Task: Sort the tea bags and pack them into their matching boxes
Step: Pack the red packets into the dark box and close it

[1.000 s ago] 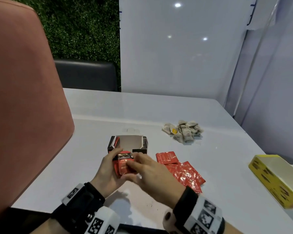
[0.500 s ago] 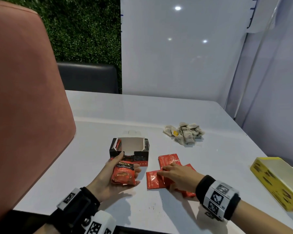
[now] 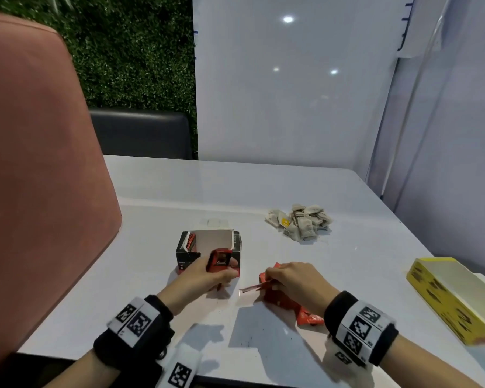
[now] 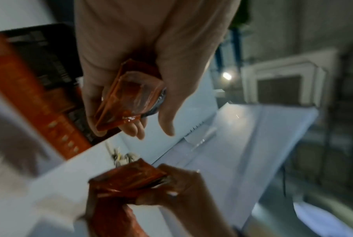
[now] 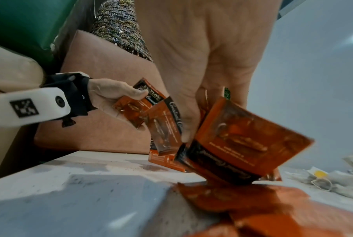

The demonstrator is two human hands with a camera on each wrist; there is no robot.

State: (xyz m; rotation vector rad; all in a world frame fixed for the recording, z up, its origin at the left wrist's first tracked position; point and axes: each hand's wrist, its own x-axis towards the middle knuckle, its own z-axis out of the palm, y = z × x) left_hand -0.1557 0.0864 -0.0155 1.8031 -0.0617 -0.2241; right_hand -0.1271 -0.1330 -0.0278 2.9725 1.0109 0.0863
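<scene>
- Your left hand (image 3: 205,275) grips a small stack of red foil tea-bag sachets (image 3: 221,260), thumb on one face and fingers curled behind the other, as the left wrist view shows (image 4: 128,97).
- That stack stands nearly upright, just in front of the open black-and-red cardboard tea box (image 3: 207,252), which sits on the table straight beyond your left fingers; the stack overlaps the box's front wall in the head view, and you cannot tell whether it touches it.
- Inside the box, a few red sachets (image 3: 190,242) stand against the wall on your left side.
- Your right hand (image 3: 294,281) pinches more red sachets (image 5: 242,144) between thumb and fingers, lifted at a tilt above the loose ones; one of them sticks out edge-on toward your left hand (image 3: 254,287).
- Under and behind your right hand lies the loose pile of red foil sachets (image 3: 305,317), flat on the table and reaching back toward your right wrist.
- Well beyond your right hand rests a heap of beige paper tea bags with strings, one showing a yellow tag (image 3: 300,222).
- Far out to the right of your right hand lies an open yellow cardboard box with black print (image 3: 443,298), near the table's edge.
- Everything sits on a white glossy table (image 3: 263,186); a pink upholstered chair back (image 3: 39,163) rises to the left of your left hand.
- Both wrists wear black bands with white marker blocks (image 3: 359,327).
</scene>
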